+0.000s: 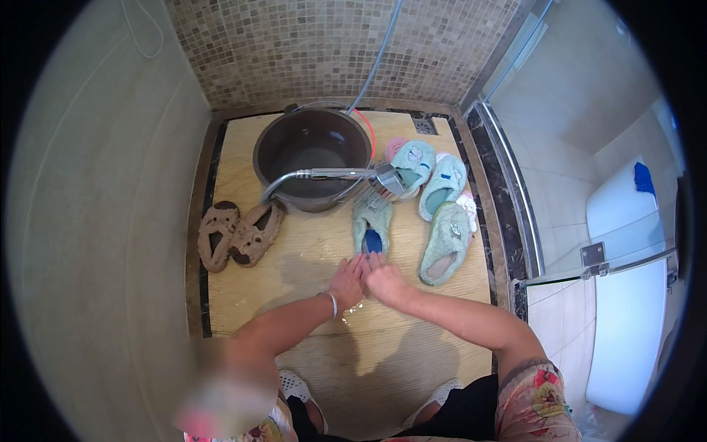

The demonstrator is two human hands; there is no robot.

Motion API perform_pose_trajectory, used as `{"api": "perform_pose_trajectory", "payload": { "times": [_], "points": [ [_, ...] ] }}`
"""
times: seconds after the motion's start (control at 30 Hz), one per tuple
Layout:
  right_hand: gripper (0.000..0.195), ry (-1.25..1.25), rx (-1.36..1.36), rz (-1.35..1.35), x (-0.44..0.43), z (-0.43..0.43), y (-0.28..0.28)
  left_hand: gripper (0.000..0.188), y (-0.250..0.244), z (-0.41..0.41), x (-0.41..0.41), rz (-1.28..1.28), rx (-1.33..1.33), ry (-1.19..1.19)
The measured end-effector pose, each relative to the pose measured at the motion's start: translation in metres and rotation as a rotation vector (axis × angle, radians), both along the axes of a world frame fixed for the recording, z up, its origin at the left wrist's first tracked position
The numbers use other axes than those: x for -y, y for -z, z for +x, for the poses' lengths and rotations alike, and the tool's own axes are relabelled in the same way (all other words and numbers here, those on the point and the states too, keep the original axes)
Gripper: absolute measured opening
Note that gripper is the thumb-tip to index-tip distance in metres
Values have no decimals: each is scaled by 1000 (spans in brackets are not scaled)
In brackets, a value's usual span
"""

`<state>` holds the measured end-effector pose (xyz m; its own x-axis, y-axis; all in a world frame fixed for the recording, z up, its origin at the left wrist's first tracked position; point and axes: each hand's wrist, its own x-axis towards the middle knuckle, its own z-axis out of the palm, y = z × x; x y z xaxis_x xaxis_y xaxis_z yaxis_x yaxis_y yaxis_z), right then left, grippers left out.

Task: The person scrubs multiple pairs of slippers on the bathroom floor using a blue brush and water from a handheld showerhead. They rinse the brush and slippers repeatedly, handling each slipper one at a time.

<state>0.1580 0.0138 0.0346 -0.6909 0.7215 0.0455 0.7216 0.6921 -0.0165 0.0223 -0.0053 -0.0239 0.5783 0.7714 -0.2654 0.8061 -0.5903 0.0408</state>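
A wet, pale green plush slipper (363, 218) lies on the floor in front of me, toe away, under water from a chrome shower head (388, 181). Inside its opening is a blue brush (374, 241), its bristles out of sight. My right hand (385, 280) is closed at the near end of the brush, over the slipper's heel. Beside it, my left hand (348, 283) holds the heel edge with its fingertips; the two hands touch. Most of the heel is hidden by my fingers.
The shower head rests across a dark brown bucket (312, 149). To its right lie several plush slippers (446, 243); at left is a pair of brown plush slippers (240, 235). A floor drain (425, 126) sits in the back corner. A glass door (602, 265) stands at right.
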Motion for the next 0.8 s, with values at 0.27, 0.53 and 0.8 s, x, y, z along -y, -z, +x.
{"api": "perform_pose_trajectory", "payload": {
  "times": [0.27, 0.53, 0.8],
  "points": [
    [29, 118, -109, 68, -62, -10, 26, 78, 1, 3, -2, 22, 17, 19],
    [24, 21, -82, -23, -11, -9, 12, 62, -18, 5, -3, -114, -67, 36],
    [37, 1, -34, -103, -55, 0, 14, 64, 5, -4, -8, 70, -34, 25]
  ]
}}
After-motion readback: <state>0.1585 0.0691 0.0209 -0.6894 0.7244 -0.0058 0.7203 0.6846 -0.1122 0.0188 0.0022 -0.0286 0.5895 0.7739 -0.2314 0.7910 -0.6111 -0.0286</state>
